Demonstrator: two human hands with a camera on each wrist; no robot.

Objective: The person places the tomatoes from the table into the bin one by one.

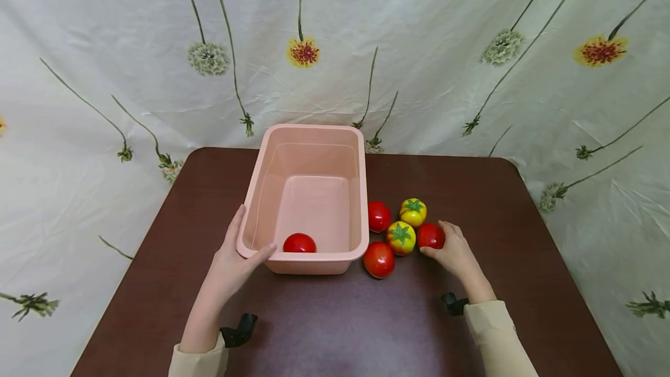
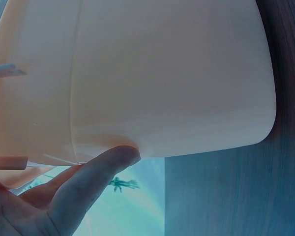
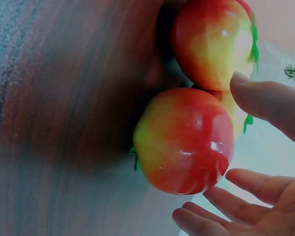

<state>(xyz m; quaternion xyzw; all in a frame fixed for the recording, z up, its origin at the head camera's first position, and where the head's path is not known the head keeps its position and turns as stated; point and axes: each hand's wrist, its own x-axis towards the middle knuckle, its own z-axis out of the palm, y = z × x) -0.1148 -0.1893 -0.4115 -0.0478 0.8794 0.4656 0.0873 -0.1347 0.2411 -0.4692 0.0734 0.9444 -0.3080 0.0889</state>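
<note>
A pink bin [image 1: 314,214] has one red tomato [image 1: 299,243] at its near end. My left hand [image 1: 230,272] grips the bin's near left corner, thumb at the front rim and fingers along the outer side; in the left wrist view, that hand [image 2: 83,194] lies against the bin's wall [image 2: 172,78]. My right hand [image 1: 458,258] is around the rightmost red tomato [image 1: 431,236], fingers spread. Seen from the right wrist, the hand [image 3: 280,196] has its fingertips close beside the tomato [image 3: 187,142]; firm contact cannot be told.
Right of the bin lie two more red tomatoes [image 1: 379,260] and two yellow-green ones [image 1: 401,238], the near yellow one between the reds. The dark brown table [image 1: 335,319] ends at a white flowered cloth [image 1: 429,63] behind.
</note>
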